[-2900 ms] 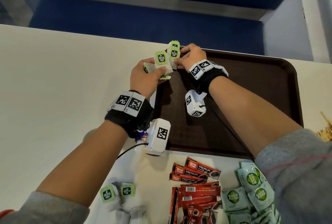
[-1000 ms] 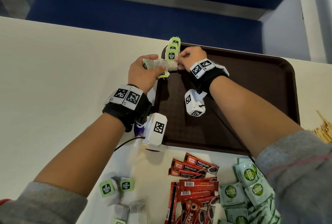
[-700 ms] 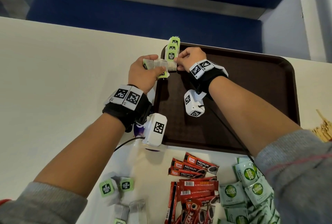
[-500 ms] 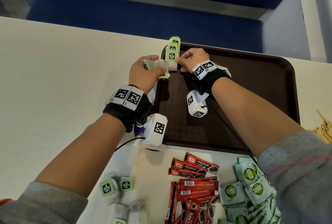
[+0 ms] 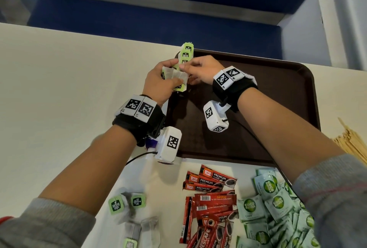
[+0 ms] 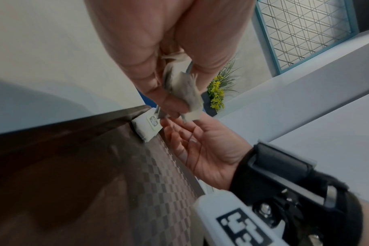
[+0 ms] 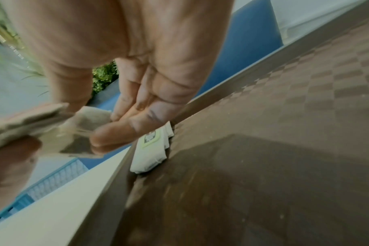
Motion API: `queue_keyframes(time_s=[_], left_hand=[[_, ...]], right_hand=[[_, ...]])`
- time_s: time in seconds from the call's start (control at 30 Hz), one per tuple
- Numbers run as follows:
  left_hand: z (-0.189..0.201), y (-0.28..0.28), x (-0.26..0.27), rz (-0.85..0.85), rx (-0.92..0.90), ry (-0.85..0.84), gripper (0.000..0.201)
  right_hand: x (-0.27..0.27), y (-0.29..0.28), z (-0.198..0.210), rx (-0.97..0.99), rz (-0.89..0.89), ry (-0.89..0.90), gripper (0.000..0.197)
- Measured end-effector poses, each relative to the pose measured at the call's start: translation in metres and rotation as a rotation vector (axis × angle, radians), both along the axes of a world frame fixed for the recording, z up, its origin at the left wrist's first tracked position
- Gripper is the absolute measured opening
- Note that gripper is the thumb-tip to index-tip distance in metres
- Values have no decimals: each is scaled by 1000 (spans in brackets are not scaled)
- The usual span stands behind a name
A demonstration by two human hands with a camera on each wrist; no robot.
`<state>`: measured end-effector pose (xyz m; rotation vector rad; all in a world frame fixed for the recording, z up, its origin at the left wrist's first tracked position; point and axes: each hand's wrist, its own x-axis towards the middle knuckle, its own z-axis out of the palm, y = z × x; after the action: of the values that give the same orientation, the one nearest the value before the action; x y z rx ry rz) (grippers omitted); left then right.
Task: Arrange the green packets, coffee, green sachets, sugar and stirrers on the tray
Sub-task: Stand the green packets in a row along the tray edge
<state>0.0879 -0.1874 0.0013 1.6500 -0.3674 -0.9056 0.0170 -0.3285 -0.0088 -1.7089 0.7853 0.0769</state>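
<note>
At upper centre of the head view, my left hand [image 5: 158,86] grips a bunch of green-tagged tea bags [image 5: 174,77]; my right hand [image 5: 200,70] pinches one of them. More tea bags [image 5: 186,53] lie in the brown tray's [image 5: 278,108] far-left corner.

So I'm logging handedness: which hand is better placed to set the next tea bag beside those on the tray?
Probably the right hand: its fingertips pinch a bag from the left hand's bundle, beside the placed row at the tray corner.
</note>
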Motion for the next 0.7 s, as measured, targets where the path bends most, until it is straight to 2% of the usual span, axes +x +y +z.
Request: queue_keyframes(time_s=[0.17,0.3,0.57,0.63,0.7], left_hand=[[4,3,-3,-83,-3,1,51],[6,5,-3,-93,-3,2,54],[8,7,-2,-213,47,-42,69],[8,7,-1,-191,54,-52,70],[8,8,0,-143,70,-62,67]], right_hand=[[-4,-1,2,49,-36,-27,31],[-11,-3,8,-20,-9,-50,9],[-9,0,11,-50,111,8,8],[-8,0,10,-61,98,0,3],[-7,-1,6,-94,36,-13,10]])
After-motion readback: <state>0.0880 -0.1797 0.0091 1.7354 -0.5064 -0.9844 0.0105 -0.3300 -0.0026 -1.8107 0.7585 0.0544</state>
